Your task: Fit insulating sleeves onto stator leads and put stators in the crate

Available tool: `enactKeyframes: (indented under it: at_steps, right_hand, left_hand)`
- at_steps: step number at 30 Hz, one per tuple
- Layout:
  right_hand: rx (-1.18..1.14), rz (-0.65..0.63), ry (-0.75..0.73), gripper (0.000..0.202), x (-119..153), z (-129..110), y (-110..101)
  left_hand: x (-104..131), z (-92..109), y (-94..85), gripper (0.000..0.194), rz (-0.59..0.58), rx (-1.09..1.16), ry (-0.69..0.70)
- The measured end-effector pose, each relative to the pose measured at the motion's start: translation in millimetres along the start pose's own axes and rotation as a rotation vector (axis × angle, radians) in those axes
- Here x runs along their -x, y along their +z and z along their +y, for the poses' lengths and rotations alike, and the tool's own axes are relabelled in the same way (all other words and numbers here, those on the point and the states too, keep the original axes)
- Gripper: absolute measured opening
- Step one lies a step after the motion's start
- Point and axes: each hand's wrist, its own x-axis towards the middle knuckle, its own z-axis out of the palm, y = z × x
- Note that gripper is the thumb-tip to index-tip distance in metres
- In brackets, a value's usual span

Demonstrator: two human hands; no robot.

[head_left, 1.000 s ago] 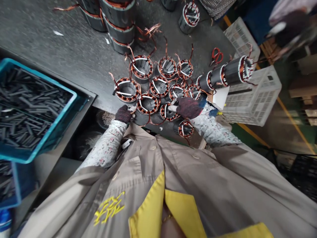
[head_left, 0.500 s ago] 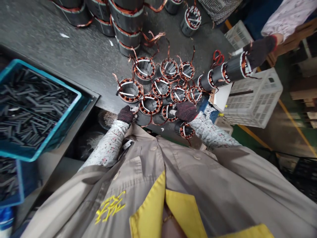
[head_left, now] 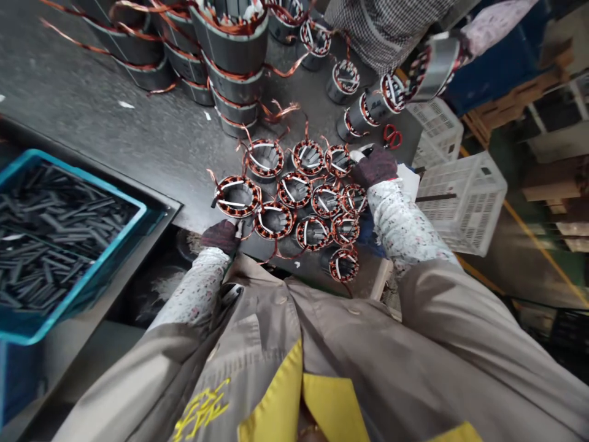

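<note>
While the left gloved hand (head_left: pixel 221 237) rests at the near edge of the dark worktop (head_left: pixel 151 126), its fingers curled in, I cannot tell whether they pinch anything; the copper-wound ring (head_left: pixel 238 197) at the cluster's left end sits just beyond it. The right gloved hand (head_left: pixel 376 166) reaches over the far right of the cluster, thumb and finger stretched toward the back-row ring (head_left: pixel 339 161), just beside its rim; from where I stand I can't make out whether they touch or grip it. Between the hands, the wound rings (head_left: pixel 294 189) stand close together, openings up, most with a white strip across. Red-handled scissors (head_left: pixel 392 136) lie past the right hand, near a column of dark cylinders (head_left: pixel 368 110). At the upper right, beside a co-worker's pale patterned sleeve (head_left: pixel 499 24), a larger wound cylinder (head_left: pixel 435 67) tilts above the column. A blue crate (head_left: pixel 110 261) of dark strips stands at left.
</note>
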Motion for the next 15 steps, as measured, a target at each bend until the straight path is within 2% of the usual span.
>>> enactKeyframes:
  at_steps: [3, 7, 15]
  right_hand:
    - [-0.010, -0.085, 0.013, 0.048, -18, -5, 2]
    - [0.030, -0.172, -0.058, 0.051, -33, -11, 5]
    - [0.097, -0.206, -0.088, 0.049, -42, -10, 8]
  left_hand:
    - [4, 3, -5.5, 0.044, -0.025, -0.008, 0.018]
    - [11, 6, -13.7, 0.053, -0.034, -0.010, 0.042]
    - [9, 4, -12.5, 0.047, -0.073, -0.054, 0.049]
